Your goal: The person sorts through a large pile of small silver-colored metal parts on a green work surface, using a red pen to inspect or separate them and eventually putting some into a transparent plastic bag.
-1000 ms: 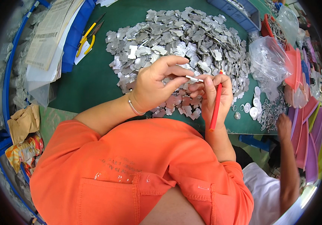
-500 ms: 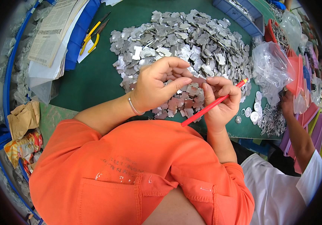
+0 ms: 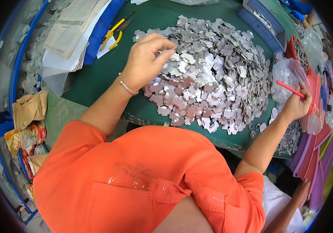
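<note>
A large heap of small flat silvery metal plates [image 3: 213,77] covers the middle of the green table. Over the heap's left edge hangs my left hand [image 3: 145,58], thumb and fingertips brought close together; whatever may be between them is too small to make out. Far to the right, my right hand [image 3: 298,103] grips a red pen [image 3: 290,88], its end pointing up and to the left. That hand is above a red bin [image 3: 314,87], beside a clear plastic bag [image 3: 288,79].
Yellow-handled pliers [image 3: 112,37] lie beside a blue tray [image 3: 98,42] at the upper left. A blue-grey bin [image 3: 261,23] stands at the upper right. Round discs [image 3: 262,127] and small metal pieces [image 3: 289,141] lie at the right. A co-worker's hand [image 3: 301,193] is at the lower right.
My hands have come apart: the left went left, the right swung far right with the red pen. A metal plate near the fingertips is no longer seen. The co-worker's hand is now lower.
</note>
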The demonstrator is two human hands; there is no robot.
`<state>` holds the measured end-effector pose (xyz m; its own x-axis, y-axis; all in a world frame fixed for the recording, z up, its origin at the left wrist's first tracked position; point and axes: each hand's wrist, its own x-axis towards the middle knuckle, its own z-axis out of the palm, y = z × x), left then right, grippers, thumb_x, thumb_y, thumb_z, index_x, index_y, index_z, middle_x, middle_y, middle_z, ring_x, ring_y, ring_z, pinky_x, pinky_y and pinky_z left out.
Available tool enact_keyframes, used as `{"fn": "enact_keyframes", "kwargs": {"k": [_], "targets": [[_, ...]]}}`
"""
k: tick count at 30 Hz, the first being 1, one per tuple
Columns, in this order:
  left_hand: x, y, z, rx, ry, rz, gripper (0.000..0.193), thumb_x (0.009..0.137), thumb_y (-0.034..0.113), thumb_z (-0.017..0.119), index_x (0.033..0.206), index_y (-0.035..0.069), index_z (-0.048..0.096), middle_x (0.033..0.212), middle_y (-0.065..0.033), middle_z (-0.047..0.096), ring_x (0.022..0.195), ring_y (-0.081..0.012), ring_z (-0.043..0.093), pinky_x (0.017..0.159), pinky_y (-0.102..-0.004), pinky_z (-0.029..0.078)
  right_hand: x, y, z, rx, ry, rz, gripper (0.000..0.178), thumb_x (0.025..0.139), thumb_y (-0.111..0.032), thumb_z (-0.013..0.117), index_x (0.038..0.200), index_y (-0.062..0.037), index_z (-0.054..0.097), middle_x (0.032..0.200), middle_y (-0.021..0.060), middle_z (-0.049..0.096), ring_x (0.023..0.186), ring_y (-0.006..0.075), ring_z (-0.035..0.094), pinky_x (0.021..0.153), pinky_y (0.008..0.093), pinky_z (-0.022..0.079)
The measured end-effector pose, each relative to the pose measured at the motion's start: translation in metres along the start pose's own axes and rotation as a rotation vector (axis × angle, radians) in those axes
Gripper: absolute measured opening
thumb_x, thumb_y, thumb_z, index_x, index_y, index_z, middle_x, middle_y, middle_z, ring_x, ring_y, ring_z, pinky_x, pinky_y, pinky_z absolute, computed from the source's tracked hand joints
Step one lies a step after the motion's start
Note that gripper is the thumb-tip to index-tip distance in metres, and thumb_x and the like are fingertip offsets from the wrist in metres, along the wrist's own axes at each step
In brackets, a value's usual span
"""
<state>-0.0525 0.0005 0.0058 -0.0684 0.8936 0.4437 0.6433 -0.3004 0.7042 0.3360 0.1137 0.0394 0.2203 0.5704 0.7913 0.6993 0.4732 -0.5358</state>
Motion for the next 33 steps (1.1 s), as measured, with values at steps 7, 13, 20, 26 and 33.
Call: {"fn": "enact_keyframes", "kwargs": {"k": [7, 13, 20, 26, 33], "targets": [[0.001, 0.003, 0.026, 0.265, -0.144, 0.013, 0.023, 0.073, 0.021, 0.069, 0.088, 0.004, 0.063, 0.088, -0.0095, 0.056, 0.088, -0.0281, 0.053, 0.078, -0.0361, 0.041, -0.069, -0.073, 0.039, 0.401, -0.276, 0.139, 0.02, 0.077, 0.006, 0.062, 0.073, -0.0042, 0.045, 0.091, 0.0142, 0.064, 0.084, 0.0147, 0.057, 0.076, 0.0262, 0.045], [0.009, 0.009, 0.029, 0.085, -0.26, -0.039, 0.019, 0.071, 0.013, 0.07, 0.085, 0.003, 0.063, 0.083, -0.0091, 0.059, 0.078, -0.0235, 0.059, 0.071, -0.0324, 0.046, -0.111, -0.114, 0.05, 0.616, -0.604, 0.205, 0.016, 0.077, 0.006, 0.06, 0.078, -0.0019, 0.047, 0.091, 0.0128, 0.063, 0.081, 0.0144, 0.059, 0.073, 0.0276, 0.047], [0.0, 0.039, 0.039, -0.544, -0.072, -0.224, 0.025, 0.075, 0.002, 0.065, 0.099, 0.001, 0.06, 0.081, -0.0049, 0.063, 0.071, -0.0096, 0.061, 0.062, -0.0232, 0.049, -0.12, -0.137, 0.059, 0.663, -0.713, 0.24, 0.025, 0.068, 0.006, 0.068, 0.08, -0.0021, 0.048, 0.101, 0.0149, 0.06, 0.081, 0.0201, 0.06, 0.069, 0.0275, 0.049], [-0.001, 0.049, 0.033, -0.946, -0.367, -0.514, 0.03, 0.079, 0.0, 0.063, 0.107, -0.007, 0.056, 0.088, -0.0091, 0.063, 0.078, -0.0135, 0.063, 0.068, -0.0227, 0.051, -0.121, -0.137, 0.046, 0.796, -0.59, 0.345, 0.023, 0.073, 0.008, 0.066, 0.077, -0.0016, 0.046, 0.096, 0.0155, 0.06, 0.075, 0.013, 0.057, 0.063, 0.0234, 0.049], [-0.005, 0.05, 0.038, -1.051, -0.413, -0.585, 0.031, 0.079, -0.004, 0.06, 0.109, -0.009, 0.054, 0.094, -0.014, 0.062, 0.085, -0.0182, 0.064, 0.076, -0.0265, 0.052, -0.124, -0.133, 0.038, 0.806, -0.586, 0.354, 0.023, 0.073, 0.007, 0.067, 0.076, -0.0018, 0.045, 0.094, 0.016, 0.061, 0.074, 0.0127, 0.057, 0.065, 0.0244, 0.048]]}}
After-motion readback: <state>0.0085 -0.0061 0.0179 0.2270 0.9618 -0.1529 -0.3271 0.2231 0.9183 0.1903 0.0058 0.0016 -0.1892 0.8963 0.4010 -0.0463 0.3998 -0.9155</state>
